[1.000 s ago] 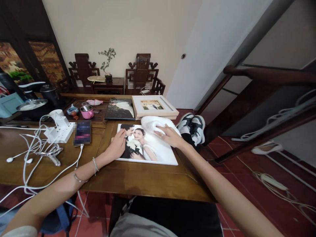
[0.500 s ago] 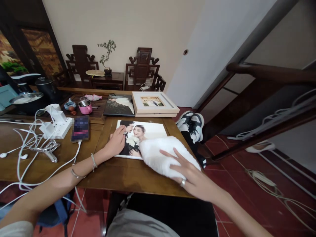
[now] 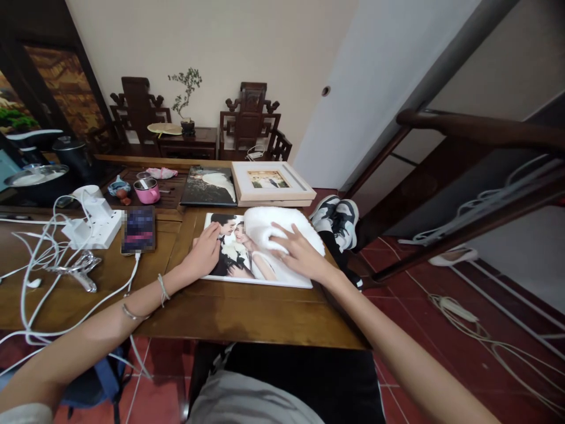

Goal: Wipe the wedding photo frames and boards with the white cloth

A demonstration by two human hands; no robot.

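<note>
A large wedding photo print [image 3: 247,262] lies flat on the wooden table [image 3: 247,318] in front of me. My left hand [image 3: 203,254] rests flat on the print's left edge, fingers stretched out. My right hand [image 3: 296,254] presses a white fluffy cloth [image 3: 269,228] down on the upper right part of the print, fingers spread over the cloth.
Behind the print lie a dark photo album [image 3: 209,185] and a white framed picture [image 3: 271,184]. A phone [image 3: 138,229], a white power strip [image 3: 90,227] and tangled cables [image 3: 39,265] sit at the left. A pink pot [image 3: 147,191] stands further back. Sneakers [image 3: 338,218] lie beyond the table's right edge.
My right hand has swept the white cloth from the print's near right corner back up to its far right part. My left hand has stayed on the print's left edge.
</note>
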